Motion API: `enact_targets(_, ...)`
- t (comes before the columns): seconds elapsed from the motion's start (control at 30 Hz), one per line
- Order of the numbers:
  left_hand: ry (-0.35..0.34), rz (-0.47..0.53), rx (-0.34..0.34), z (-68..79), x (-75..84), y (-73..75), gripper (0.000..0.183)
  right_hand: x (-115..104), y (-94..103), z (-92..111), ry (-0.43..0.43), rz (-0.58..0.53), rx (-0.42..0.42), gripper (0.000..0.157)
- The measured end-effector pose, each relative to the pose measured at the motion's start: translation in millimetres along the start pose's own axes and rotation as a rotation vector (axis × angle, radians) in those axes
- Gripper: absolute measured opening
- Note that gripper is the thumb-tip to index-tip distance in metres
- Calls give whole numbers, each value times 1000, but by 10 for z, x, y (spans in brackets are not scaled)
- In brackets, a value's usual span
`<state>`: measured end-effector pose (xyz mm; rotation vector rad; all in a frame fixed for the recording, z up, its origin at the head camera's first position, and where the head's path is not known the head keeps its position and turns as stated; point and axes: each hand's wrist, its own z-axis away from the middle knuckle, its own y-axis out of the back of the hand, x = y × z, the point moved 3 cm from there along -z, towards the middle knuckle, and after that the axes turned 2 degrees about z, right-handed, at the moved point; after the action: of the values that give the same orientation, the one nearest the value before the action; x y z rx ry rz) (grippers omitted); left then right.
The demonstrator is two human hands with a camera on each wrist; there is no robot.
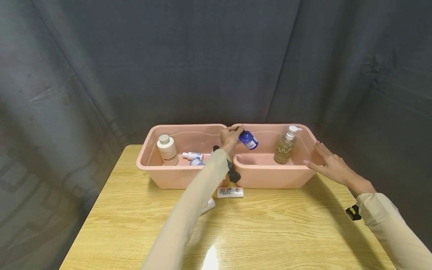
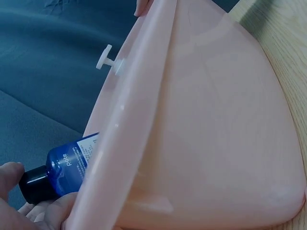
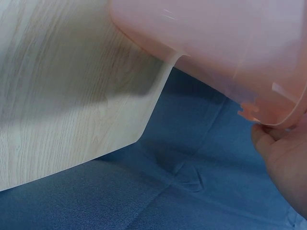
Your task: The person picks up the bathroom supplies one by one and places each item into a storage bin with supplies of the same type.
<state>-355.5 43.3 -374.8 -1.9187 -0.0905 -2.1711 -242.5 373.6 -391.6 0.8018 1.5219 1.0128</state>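
My left hand [image 1: 229, 137] pinches a blue bottle [image 1: 250, 141] by its black cap. The bottle hangs tilted, base to the right, over the left end of the right pink bin [image 1: 270, 178]. White print shows on it in the left wrist view, where the bin rim hides its lower part. My right hand [image 1: 332, 167] rests at that bin's right rim, fingers extended, thumb toward the front corner. In the right wrist view the hand [image 3: 283, 155] is partly out of frame. A green pump bottle [image 1: 284, 148] with a white pump stands inside the right bin.
Beside it, the left pink bin [image 1: 182, 179] holds a white bottle [image 1: 168, 150], a small white tube [image 1: 193, 156] and a dark-capped container partly behind my arm. Two white tubes, one [image 1: 230, 192] nearer the bins, lie on the wooden table [image 1: 270, 232]. Grey curtain hangs behind.
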Motion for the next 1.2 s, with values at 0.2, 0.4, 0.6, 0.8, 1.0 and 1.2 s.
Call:
enact_targets(0.2, 4, -7, 16, -27, -11, -6, 26, -14, 11, -18, 2, 15, -5, 92)
enact_targets(0.4, 8, -46, 59, -34, -13, -10, 17, -19, 3, -25, -15, -1, -18, 93)
enact_targets(0.6, -8, -131, 85, -34, 5, 4, 13, -26, -1, -35, -13, 1, -23, 93)
enact_targets(0.8, -44, -154, 62, -23, 16, 8, 14, -15, 6, -47, -8, 10, -24, 93)
enact_targets(1.0, -19, -140, 67, -8, 7, 10, 13, -13, -6, -46, -4, 7, -28, 93)
enact_targets(1.2, -24, -142, 57, -6, -5, 13, 14, -17, -9, -49, -11, 7, -29, 93)
